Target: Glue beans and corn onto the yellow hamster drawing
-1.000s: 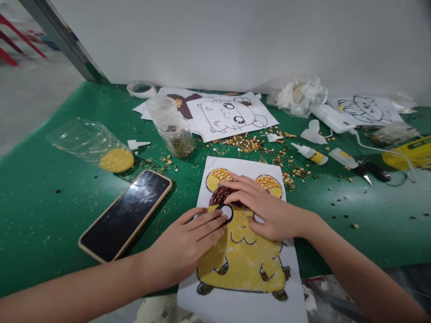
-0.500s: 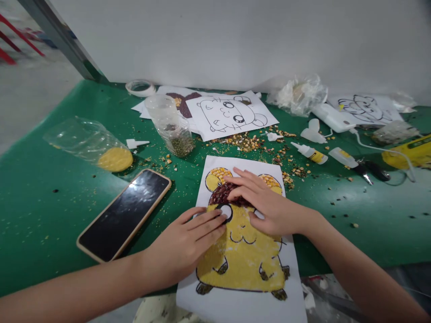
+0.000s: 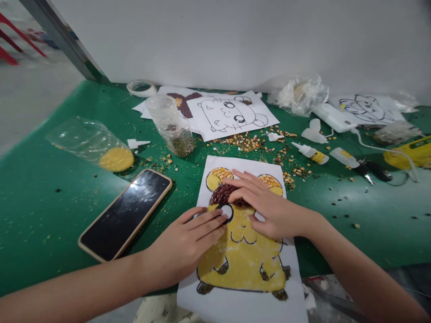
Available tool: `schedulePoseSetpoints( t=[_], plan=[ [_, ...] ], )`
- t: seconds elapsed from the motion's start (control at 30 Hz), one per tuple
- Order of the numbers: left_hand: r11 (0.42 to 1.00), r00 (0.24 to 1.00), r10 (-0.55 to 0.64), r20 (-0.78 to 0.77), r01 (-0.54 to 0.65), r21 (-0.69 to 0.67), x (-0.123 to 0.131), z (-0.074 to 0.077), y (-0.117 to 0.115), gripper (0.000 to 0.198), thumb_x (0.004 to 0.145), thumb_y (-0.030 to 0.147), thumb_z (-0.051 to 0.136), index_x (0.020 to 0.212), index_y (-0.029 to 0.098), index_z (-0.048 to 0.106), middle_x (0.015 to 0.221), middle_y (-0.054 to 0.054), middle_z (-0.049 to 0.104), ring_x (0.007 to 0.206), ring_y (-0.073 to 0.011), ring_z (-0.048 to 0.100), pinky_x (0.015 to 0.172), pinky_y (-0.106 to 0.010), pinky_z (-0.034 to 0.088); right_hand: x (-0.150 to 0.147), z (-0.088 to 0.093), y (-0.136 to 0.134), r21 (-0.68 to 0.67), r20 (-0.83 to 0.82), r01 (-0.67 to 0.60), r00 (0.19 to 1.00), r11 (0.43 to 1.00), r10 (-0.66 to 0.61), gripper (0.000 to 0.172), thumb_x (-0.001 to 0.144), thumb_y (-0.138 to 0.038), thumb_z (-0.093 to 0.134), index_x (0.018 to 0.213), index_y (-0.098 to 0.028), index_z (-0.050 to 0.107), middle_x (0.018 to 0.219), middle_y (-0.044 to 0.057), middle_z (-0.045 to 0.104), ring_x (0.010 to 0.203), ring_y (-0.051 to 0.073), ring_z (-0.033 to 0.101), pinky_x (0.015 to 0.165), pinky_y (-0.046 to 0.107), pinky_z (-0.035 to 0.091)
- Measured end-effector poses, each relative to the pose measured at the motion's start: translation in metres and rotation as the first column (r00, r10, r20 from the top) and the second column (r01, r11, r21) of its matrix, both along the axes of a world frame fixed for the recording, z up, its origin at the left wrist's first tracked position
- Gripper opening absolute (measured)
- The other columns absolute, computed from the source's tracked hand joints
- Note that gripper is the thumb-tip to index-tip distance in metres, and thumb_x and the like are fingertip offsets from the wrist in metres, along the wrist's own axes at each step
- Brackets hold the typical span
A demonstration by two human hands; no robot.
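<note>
A white sheet with a hamster picture (image 3: 245, 260) lies before me at the table's front edge, its lower end reaching past the edge. Yellow grains fill the body, dark red beans the top of the head, and corn kernels the ears. My left hand (image 3: 191, 240) rests on the picture's left side, fingers stretched out, tips by the hamster's left eye. Across the head lies my right hand (image 3: 266, 204), fingers spread over the red beans and thumb near the other eye, which it partly covers. Neither hand holds anything.
A phone (image 3: 126, 215) lies left of the sheet. Behind stand a jar with green beans (image 3: 180, 143), a jar with yellow grain (image 3: 116, 159), outline drawings (image 3: 229, 116) and scattered kernels (image 3: 249, 142). Glue bottles (image 3: 311, 153), keys (image 3: 367, 172) and a white glue gun (image 3: 335, 117) are right.
Both hands stay in nearly the same place on the picture. The whole view has shifted very slightly.
</note>
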State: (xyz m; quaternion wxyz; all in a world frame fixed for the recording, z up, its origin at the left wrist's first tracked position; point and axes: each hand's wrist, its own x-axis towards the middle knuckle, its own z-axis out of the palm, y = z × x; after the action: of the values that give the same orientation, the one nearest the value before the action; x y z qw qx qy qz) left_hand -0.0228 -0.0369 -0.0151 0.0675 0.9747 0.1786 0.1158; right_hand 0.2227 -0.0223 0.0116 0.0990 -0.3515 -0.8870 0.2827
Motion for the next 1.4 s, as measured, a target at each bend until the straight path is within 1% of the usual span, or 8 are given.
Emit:
schedulePoseSetpoints(
  t=[0.17, 0.3, 0.47, 0.63, 0.97, 1.13, 1.27, 1.4],
  plan=[
    [1.0, 1.0, -0.006, 0.006, 0.006, -0.012, -0.0003, 0.0, 0.0003, 0.036, 0.088, 0.015, 0.04, 0.122, 0.016, 0.05, 0.129, -0.006, 0.053, 0.121, -0.0173, 0.045, 0.104, -0.035, 0.029, -0.0007, -0.0002, 0.0004, -0.013, -0.026, -0.024, 0.999, 1.0, 0.023, 0.056, 0.062, 0.0, 0.043, 0.113, -0.022, 0.044, 0.143, 0.005, 0.03, 0.138, 0.019, 0.007, 0.113, 0.047, 0.009],
    [1.0, 1.0, -0.004, -0.002, 0.004, -0.003, 0.0, 0.0003, 0.0004, 0.034, 0.089, 0.015, 0.039, 0.121, 0.016, 0.051, 0.13, -0.006, 0.053, 0.121, -0.0176, 0.046, 0.104, -0.034, 0.03, -0.0009, -0.0007, 0.0007, 0.014, -0.011, 0.009, 1.0, 1.0, -0.009, 0.052, 0.062, -0.001, 0.043, 0.11, -0.022, 0.044, 0.143, 0.006, 0.029, 0.138, 0.02, 0.007, 0.112, 0.049, 0.008],
    [1.0, 1.0, 0.001, 0.006, -0.001, -0.002, 0.0009, 0.0003, 0.0002, 0.033, 0.089, 0.016, 0.038, 0.119, 0.015, 0.052, 0.129, -0.005, 0.054, 0.12, -0.0175, 0.047, 0.103, -0.035, 0.029, -0.0026, -0.0001, -0.0008, 0.008, 0.016, -0.037, 0.999, 0.999, 0.037, 0.055, 0.061, -0.001, 0.043, 0.112, -0.021, 0.043, 0.144, 0.004, 0.028, 0.138, 0.018, 0.007, 0.113, 0.046, 0.007],
    [1.0, 1.0, 0.006, -0.002, -0.006, 0.021, 0.0008, 0.0002, 0.0, 0.032, 0.09, 0.016, 0.038, 0.119, 0.016, 0.052, 0.13, -0.004, 0.053, 0.121, -0.0169, 0.046, 0.103, -0.034, 0.028, -0.0011, -0.0009, -0.0005, 0.024, 0.017, -0.01, 1.0, 1.0, 0.009, 0.052, 0.061, -0.001, 0.043, 0.11, -0.02, 0.044, 0.145, 0.005, 0.027, 0.139, 0.019, 0.004, 0.113, 0.047, 0.006],
    [1.0, 1.0, -0.003, -0.001, 0.003, -0.005, -0.0002, -0.001, -0.0006, 0.033, 0.089, 0.015, 0.038, 0.12, 0.015, 0.051, 0.13, -0.005, 0.052, 0.122, -0.0178, 0.045, 0.104, -0.035, 0.027, -0.0011, -0.0001, -0.0007, -0.004, 0.012, -0.029, 1.0, 1.0, 0.029, 0.054, 0.061, 0.0, 0.043, 0.111, -0.021, 0.044, 0.144, 0.004, 0.028, 0.138, 0.019, 0.006, 0.113, 0.047, 0.008],
    [1.0, 1.0, -0.001, -0.003, 0.001, -0.009, 0.0003, -0.0027, -0.0006, 0.034, 0.089, 0.015, 0.037, 0.12, 0.015, 0.051, 0.131, -0.005, 0.052, 0.123, -0.0179, 0.044, 0.105, -0.036, 0.026, -0.0015, -0.0013, -0.0014, 0.026, 0.01, -0.004, 1.0, 1.0, 0.004, 0.05, 0.062, 0.0, 0.043, 0.107, -0.02, 0.045, 0.144, 0.006, 0.029, 0.138, 0.02, 0.006, 0.113, 0.047, 0.006],
    [1.0, 1.0, 0.01, 0.012, -0.009, -0.027, 0.0006, -0.0045, -0.0008, 0.034, 0.089, 0.015, 0.037, 0.121, 0.015, 0.05, 0.132, -0.005, 0.051, 0.123, -0.0171, 0.043, 0.106, -0.036, 0.025, -0.003, -0.0016, -0.0025, 0.009, 0.009, -0.044, 0.999, 0.999, 0.044, 0.051, 0.062, -0.002, 0.046, 0.11, -0.02, 0.045, 0.144, 0.005, 0.03, 0.138, 0.02, 0.008, 0.113, 0.046, 0.006],
    [1.0, 1.0, 0.007, 0.004, -0.007, -0.022, 0.0, -0.0035, -0.0014, 0.035, 0.089, 0.014, 0.038, 0.121, 0.015, 0.05, 0.132, -0.005, 0.051, 0.124, -0.0176, 0.043, 0.106, -0.036, 0.026, -0.0012, -0.0018, -0.0017, 0.03, 0.014, -0.004, 1.0, 1.0, 0.004, 0.048, 0.062, -0.002, 0.046, 0.106, -0.02, 0.046, 0.144, 0.005, 0.029, 0.138, 0.02, 0.006, 0.113, 0.046, 0.005]
  ],
)
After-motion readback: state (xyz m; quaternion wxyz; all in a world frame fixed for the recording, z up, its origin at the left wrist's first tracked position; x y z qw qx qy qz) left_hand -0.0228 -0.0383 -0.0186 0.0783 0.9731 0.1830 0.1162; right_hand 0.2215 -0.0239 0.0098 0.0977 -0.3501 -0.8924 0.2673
